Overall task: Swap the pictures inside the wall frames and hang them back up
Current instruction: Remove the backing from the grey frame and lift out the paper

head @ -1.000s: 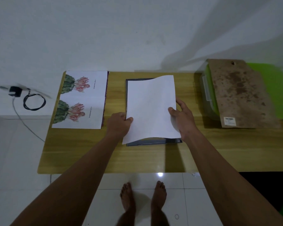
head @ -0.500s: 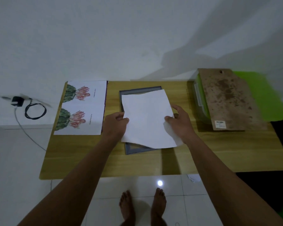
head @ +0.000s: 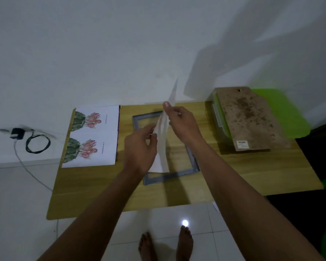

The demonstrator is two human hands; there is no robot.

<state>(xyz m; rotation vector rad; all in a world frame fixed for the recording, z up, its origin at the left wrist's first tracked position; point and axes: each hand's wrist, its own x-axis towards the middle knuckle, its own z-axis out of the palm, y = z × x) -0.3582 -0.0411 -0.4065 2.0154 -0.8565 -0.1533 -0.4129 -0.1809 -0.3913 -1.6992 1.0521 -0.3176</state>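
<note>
I am holding the white paper [head: 163,140] up on its edge over the gray frame [head: 193,162] on the desk [head: 252,166], with my right hand [head: 181,123] pinching its top and my left hand [head: 141,147] pinching its side. The paper is thin, light and floppy, so I think gripping near the edges with both hands is keeping it from bending or tearing. The flower picture [head: 94,136] is lying flat on the left side of the desk.
</note>
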